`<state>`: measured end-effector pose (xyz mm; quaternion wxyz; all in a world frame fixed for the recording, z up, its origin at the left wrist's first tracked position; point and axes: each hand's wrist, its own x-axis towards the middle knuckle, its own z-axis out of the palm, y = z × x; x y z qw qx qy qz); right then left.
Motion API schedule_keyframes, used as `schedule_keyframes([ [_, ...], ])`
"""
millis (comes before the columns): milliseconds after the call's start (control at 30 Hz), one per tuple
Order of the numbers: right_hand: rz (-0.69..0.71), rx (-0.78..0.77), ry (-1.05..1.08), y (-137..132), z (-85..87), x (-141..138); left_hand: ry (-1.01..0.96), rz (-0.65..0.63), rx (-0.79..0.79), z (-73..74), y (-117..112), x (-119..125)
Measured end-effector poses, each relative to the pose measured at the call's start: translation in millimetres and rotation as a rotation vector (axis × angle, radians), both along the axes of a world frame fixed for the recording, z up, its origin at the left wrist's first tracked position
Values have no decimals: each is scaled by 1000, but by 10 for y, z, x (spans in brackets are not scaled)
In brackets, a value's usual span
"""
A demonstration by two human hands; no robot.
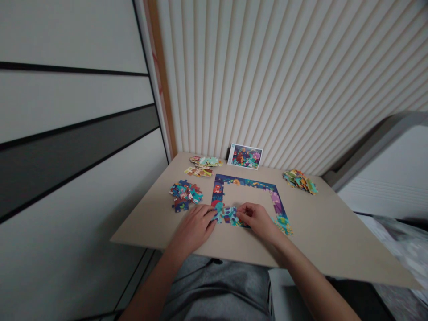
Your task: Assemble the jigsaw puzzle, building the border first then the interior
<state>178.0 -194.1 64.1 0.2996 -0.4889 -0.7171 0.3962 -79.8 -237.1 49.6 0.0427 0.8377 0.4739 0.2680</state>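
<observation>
A jigsaw puzzle frame (279, 198) lies on the table, its border joined around a bare middle. My left hand (198, 225) rests at its lower left corner, fingers stretched out and touching the pieces there. My right hand (257, 219) is at the near side, with thumb and fingertips pinched on a blue and purple puzzle piece (231, 215). That piece lies over or against the near border; whether it is locked in cannot be made out. Left of the frame, close to my left hand, is a pile of loose blue and red puzzle pieces (185, 191).
More loose pieces (205, 161) are heaped at the back left, and another pile (300, 181) lies at the back right. A picture card (245, 156) leans upright near the pleated curtain (234, 80). White cabinet panels (67, 178) stand left of the table (321, 232).
</observation>
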Motion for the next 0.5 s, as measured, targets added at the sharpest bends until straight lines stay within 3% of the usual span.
schedule_keyframes([
  [100, 35, 25, 63, 11, 32, -24, 2, 1, -5, 13, -9, -1],
  [233, 92, 188, 46, 32, 148, -18, 6, 3, -6, 18, -19, -2],
  [400, 429, 252, -77, 104, 327, -98, 6, -2, -7, 6, -15, -3],
  [500, 478, 385, -206, 156, 349, -194, 13, 2, -7, -6, -8, -2],
])
